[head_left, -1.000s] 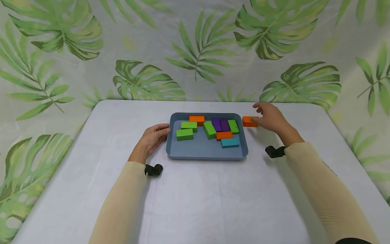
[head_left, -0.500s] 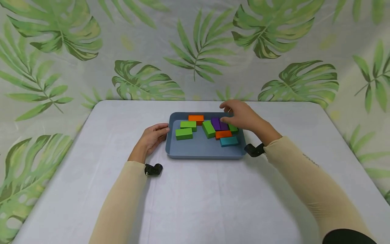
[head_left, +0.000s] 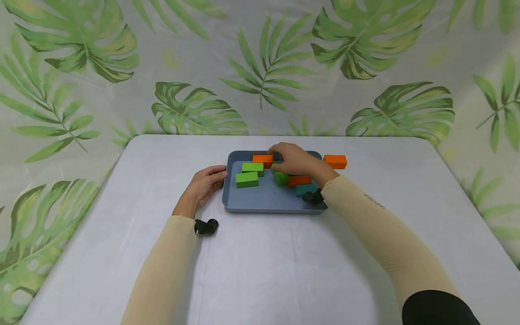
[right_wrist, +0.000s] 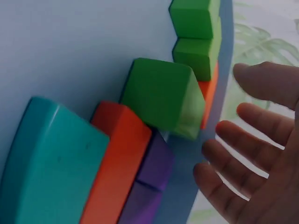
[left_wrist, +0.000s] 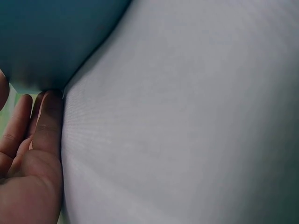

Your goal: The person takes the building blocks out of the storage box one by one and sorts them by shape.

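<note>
Leaf-printed cloth [head_left: 264, 67] hangs behind your counter [head_left: 252, 262], which is spread with white fabric. Below your right hand [head_left: 295, 159], toward the far edge of the blue-gray tray [head_left: 264, 208], sits the angled green block [right_wrist: 156, 93]; that hand is open, its fingers apart, and grips nothing. Beside that block, to its right, lie an orange block [head_left: 299, 181], a teal block [head_left: 304, 189] and two purple blocks [right_wrist: 156, 161]. Toward the tray's left edge you have two green blocks [head_left: 247, 180], with a second orange block [head_left: 262, 159] by the far edge. Your left hand [head_left: 205, 183], fingers extended around nothing, touches the tray's left wall. Just outside the tray's far right corner, a third orange block [head_left: 335, 162] rests on the counter. Beige sleeves [head_left: 373, 225] cover your arms.
</note>
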A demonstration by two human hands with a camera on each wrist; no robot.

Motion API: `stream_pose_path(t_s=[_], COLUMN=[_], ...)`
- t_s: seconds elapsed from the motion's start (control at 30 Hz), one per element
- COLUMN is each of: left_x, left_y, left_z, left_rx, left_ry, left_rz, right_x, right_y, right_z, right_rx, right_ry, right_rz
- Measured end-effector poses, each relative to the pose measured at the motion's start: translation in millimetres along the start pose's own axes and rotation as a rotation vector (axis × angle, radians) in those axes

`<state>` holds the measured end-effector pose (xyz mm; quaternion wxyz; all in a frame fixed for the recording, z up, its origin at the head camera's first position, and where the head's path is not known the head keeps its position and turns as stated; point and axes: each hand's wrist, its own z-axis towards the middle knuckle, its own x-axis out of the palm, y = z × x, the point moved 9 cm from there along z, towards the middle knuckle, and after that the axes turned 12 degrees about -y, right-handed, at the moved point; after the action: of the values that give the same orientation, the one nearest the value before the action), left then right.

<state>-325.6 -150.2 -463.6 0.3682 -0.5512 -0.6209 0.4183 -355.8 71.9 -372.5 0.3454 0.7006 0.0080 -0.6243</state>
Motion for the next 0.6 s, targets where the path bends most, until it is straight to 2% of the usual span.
stream_pose_path(t_s=[0.2,0.6], left_x=[2.0,-0.3], left_y=[-1.0,-0.5], left_z=[-0.4,1.1], left_rx=[-0.002,-0.007], left_ry=[0.003,0.004], left_rz=[-0.006,-0.013], right_x=[14,19], right_y=[0,-1], right_z=[8.6,19.7], right_rx=[-0.007,0.01], right_ry=[0.032,-0.031], right_rz=[-0.056,-0.022])
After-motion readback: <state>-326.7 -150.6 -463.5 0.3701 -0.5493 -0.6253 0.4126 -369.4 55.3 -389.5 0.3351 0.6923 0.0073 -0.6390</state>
